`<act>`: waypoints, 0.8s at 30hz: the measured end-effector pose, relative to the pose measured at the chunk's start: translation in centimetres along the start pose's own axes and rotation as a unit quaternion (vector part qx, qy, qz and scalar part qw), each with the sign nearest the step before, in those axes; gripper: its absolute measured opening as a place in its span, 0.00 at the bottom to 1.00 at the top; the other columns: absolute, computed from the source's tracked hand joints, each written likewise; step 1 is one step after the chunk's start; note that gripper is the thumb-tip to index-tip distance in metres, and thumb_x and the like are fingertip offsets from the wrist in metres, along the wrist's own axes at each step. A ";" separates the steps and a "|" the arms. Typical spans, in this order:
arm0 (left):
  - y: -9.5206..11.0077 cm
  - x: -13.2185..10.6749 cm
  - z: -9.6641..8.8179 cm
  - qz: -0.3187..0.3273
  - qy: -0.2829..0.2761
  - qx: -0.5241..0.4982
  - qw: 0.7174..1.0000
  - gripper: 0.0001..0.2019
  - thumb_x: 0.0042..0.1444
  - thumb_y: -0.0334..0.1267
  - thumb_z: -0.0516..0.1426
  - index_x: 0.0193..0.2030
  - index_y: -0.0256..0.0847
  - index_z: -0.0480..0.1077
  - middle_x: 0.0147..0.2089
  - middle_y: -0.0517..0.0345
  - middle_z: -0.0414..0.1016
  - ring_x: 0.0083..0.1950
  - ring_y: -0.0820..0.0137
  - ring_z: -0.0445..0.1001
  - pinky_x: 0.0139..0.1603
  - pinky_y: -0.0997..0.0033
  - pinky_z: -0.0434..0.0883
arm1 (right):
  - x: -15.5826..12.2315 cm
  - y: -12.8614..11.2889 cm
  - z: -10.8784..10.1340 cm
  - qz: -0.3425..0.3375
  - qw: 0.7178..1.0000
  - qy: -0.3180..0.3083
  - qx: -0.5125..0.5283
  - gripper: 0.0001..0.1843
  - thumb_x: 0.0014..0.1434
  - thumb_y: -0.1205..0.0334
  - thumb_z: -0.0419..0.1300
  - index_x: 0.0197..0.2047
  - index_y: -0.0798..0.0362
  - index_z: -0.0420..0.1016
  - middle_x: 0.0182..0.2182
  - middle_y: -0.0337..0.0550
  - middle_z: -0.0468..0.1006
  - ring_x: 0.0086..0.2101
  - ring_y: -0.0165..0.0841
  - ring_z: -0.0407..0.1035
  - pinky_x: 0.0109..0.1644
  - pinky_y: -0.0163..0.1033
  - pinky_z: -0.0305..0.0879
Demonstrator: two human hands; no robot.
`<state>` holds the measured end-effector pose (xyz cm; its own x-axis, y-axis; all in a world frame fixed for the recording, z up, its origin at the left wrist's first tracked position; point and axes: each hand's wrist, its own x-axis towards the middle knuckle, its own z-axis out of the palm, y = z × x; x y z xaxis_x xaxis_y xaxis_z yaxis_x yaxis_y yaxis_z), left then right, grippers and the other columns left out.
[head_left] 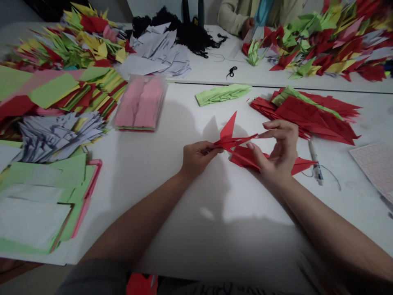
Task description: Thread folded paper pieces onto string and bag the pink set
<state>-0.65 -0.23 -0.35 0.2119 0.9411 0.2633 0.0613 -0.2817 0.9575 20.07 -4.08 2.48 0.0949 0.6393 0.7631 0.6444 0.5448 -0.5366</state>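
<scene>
Over the white table, my left hand (pixel 201 155) is closed in a pinch on a red origami crane (pixel 227 133), gripping its left end, with one pointed flap standing up. At the crane's right tip is my right hand (pixel 278 149), its thumb and fingers apart; a fingertip is at or just touching the tip, and I cannot tell which. Under the right hand lies another folded red paper piece (pixel 302 166) on the table, partly covered by the hand.
Beyond lie green folded strips (pixel 222 95) and a red folded stack (pixel 307 112). A pen (pixel 315 162) is at right. Left are a pink paper pack (pixel 139 102) and green sheets (pixel 73 176). Heaped cranes (pixel 331 37) are near a co-worker's sleeve (pixel 230 18).
</scene>
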 end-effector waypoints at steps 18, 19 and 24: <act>1.2 -0.3 0.1 0.096 -0.016 0.079 0.992 0.06 0.54 0.40 0.64 0.33 0.41 0.80 0.31 0.57 0.81 0.28 0.75 0.74 0.30 0.77 0.70 | 1.5 -0.1 -0.9 -0.082 0.980 -0.158 -0.093 0.02 0.63 0.59 0.59 0.37 0.46 0.71 0.51 0.46 0.76 0.50 0.45 0.70 0.53 0.57 0.63; 1.2 -0.3 0.0 0.094 -0.013 0.080 0.992 0.06 0.54 0.40 0.64 0.33 0.41 0.80 0.31 0.57 0.81 0.28 0.75 0.74 0.30 0.77 0.70 | 1.5 0.0 -0.9 -0.082 0.981 -0.155 -0.089 0.02 0.63 0.59 0.59 0.38 0.46 0.70 0.51 0.46 0.76 0.50 0.45 0.70 0.53 0.57 0.63; 1.0 -0.2 0.0 0.072 -0.008 0.067 0.995 0.06 0.53 0.40 0.65 0.32 0.41 0.80 0.29 0.58 0.80 0.26 0.76 0.72 0.28 0.76 0.68 | 1.5 0.4 -0.9 -0.078 0.984 -0.144 -0.076 0.01 0.63 0.60 0.59 0.39 0.46 0.71 0.51 0.45 0.76 0.50 0.45 0.69 0.55 0.58 0.62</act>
<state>-0.65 -0.73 0.50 0.2434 0.8867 0.3931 0.1591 -0.4363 0.8856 21.15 -3.38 3.69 -0.2185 0.6931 0.6869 0.7421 0.5751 -0.3443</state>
